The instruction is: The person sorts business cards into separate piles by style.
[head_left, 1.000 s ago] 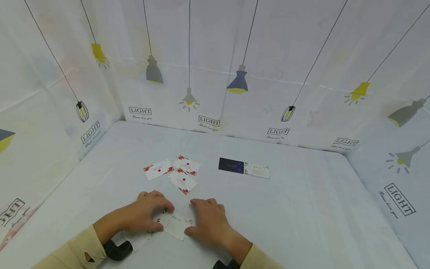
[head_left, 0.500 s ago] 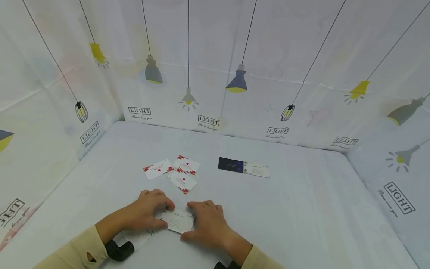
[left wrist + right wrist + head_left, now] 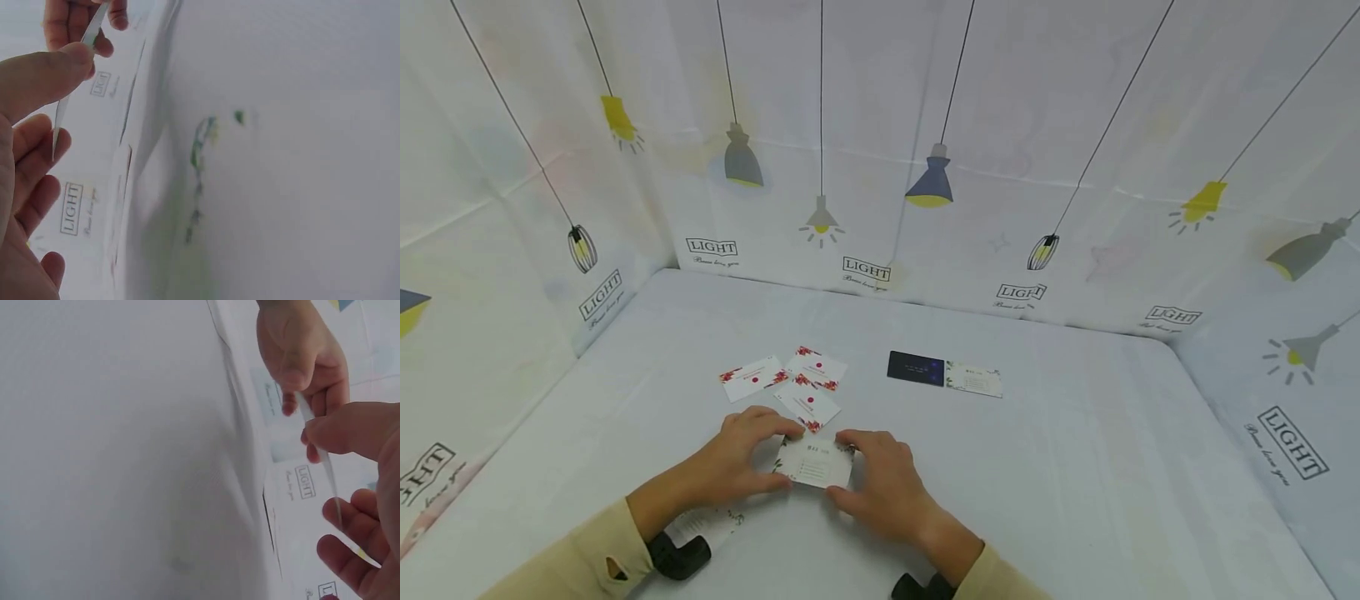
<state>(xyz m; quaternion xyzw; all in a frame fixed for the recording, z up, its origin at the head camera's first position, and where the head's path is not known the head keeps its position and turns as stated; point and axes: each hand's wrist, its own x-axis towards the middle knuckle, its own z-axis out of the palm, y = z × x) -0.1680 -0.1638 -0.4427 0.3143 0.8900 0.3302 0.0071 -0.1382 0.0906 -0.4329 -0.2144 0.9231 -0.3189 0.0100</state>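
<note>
Though red-patterned cards [image 3: 808,404] lie grouped, left hand [image 3: 739,458] and right hand [image 3: 887,487] pinch a leafy card [image 3: 814,463], the near card [image 3: 706,525] seemingly unplaced

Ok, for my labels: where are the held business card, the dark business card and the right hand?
Held business card [image 3: 815,465]: head view, middle of its printed face.
Dark business card [image 3: 915,368]: head view, middle of its face.
Right hand [image 3: 886,485]: head view, back of the hand.

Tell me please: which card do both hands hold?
The white leaf-patterned card, pinched by left hand and right hand; the other cards lie on the table.
</note>
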